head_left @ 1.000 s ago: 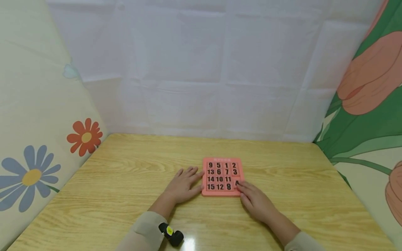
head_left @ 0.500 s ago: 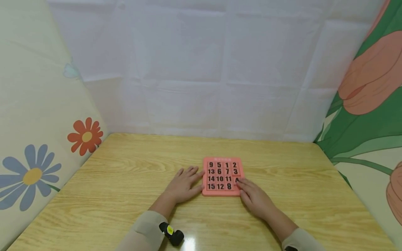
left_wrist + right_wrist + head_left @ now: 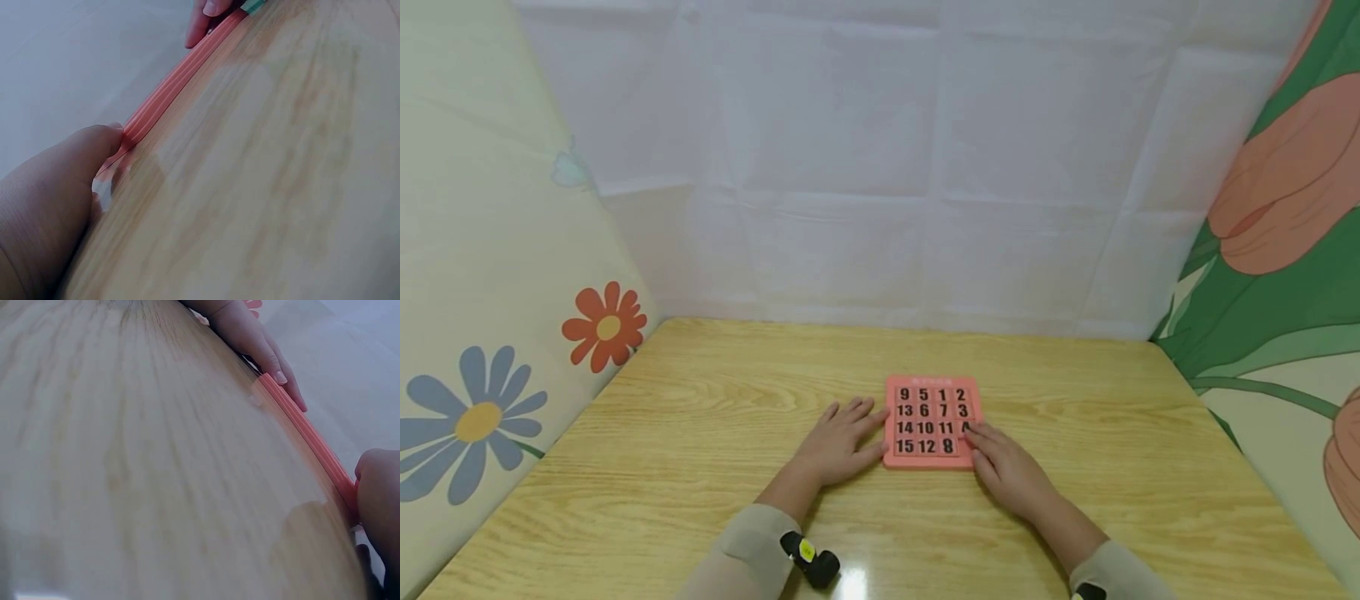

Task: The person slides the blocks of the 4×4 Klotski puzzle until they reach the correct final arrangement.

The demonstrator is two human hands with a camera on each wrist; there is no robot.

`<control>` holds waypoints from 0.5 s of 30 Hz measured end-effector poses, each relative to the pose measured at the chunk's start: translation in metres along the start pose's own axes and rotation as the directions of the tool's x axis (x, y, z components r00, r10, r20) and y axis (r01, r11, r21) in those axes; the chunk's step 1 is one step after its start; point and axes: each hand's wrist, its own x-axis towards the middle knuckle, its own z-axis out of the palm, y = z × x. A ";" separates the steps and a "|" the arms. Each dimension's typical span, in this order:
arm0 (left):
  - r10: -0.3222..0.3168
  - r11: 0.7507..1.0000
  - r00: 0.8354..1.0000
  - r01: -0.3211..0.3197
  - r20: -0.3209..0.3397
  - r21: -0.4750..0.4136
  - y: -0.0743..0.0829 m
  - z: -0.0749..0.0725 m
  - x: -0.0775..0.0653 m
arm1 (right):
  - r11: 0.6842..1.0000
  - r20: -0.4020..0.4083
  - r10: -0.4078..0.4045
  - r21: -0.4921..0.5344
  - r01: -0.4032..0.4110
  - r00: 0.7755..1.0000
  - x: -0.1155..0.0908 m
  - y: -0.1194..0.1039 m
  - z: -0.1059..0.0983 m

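A pink sliding number puzzle (image 3: 933,381) with black-numbered tiles lies flat on the table. My left hand (image 3: 835,446) rests at its left side, fingers spread, with fingertips and thumb touching the frame edge. My right hand (image 3: 1011,475) is at the lower right; a fingertip touches the number 4 tile (image 3: 966,427) and partly covers it. The 4 tile sits in the third row, beside the 11, above an open slot in the bottom right corner. Both wrist views show the puzzle's pink side edge (image 3: 181,69), the left thumb (image 3: 100,140) against it in the left one.
The wood-grain table (image 3: 737,375) extends around the puzzle. Behind it hangs a white cloth (image 3: 850,167), with flower-printed cloths (image 3: 475,250) at the left and right. Black devices, one a wrist camera (image 3: 811,560), are strapped at the sleeves.
The number 4 tile has slid away from me, up from partway over the bottom slot into the third row, under my right fingertips. My left hand has stayed in place.
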 end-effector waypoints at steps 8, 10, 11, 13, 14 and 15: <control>-0.002 1.000 1.000 0.002 0.002 0.002 -0.001 0.001 0.000 | 0.999 0.009 0.034 0.001 -0.034 0.999 0.001 -0.001 0.000; -0.003 1.000 1.000 0.003 0.006 0.003 -0.001 0.000 0.000 | 0.999 0.008 0.039 0.005 -0.039 0.999 0.001 -0.001 0.000; -0.004 1.000 1.000 0.004 0.006 0.004 -0.001 0.001 0.000 | 0.999 0.006 0.037 0.007 -0.037 0.999 0.001 -0.002 0.000; -0.002 1.000 1.000 0.002 0.003 0.003 -0.002 0.001 0.000 | 1.000 0.002 0.027 0.013 -0.027 1.000 0.000 -0.003 0.000; -0.004 1.000 1.000 0.004 0.004 0.006 -0.002 0.001 0.000 | 1.000 0.003 0.019 0.013 -0.019 1.000 -0.001 -0.004 0.001; -0.006 1.000 1.000 0.006 0.005 0.007 -0.002 0.001 0.000 | 1.000 0.004 0.010 0.015 -0.010 1.000 -0.001 -0.006 0.001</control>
